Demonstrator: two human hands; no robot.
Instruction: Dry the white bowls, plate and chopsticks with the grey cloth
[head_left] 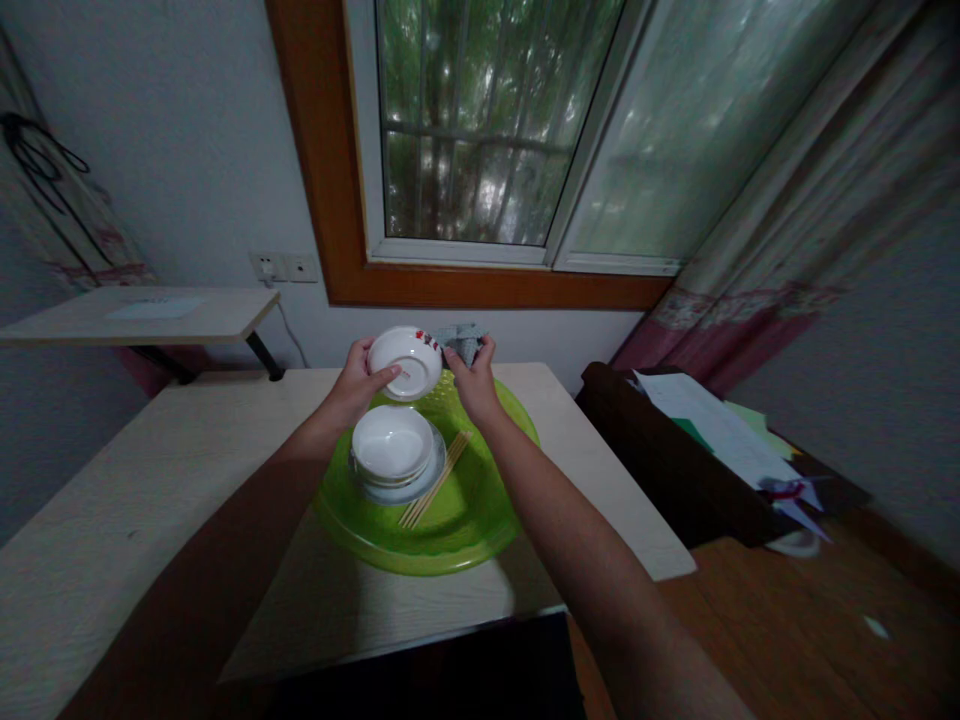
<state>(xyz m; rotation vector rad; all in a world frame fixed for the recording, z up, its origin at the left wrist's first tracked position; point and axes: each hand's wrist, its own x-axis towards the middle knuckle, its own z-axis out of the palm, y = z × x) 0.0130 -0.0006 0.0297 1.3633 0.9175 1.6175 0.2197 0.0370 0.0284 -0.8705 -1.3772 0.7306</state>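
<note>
My left hand (pixel 360 382) grips the left edge of a white bowl (pixel 409 360) with red flowers near its rim. The bowl is tilted, its underside and foot ring turned toward me. At its right side my right hand (pixel 474 380) is closed on a grey-blue cloth (pixel 459 340), close to the bowl's rim. Below them, a stack of white bowls (pixel 392 442) rests on a plate (pixel 433 475) in a round green tray (pixel 420 562). Several light wooden chopsticks (pixel 436 480) lie beside the stack, toward the right.
The tray stands on a pale wooden table (pixel 225 460). A raised shelf (pixel 142 312) is at the left, with wall sockets (pixel 283 267) behind it. Ahead is a window (pixel 480 140). Right of the table, papers (pixel 720 430) lie on a dark brown piece of furniture (pixel 645 450).
</note>
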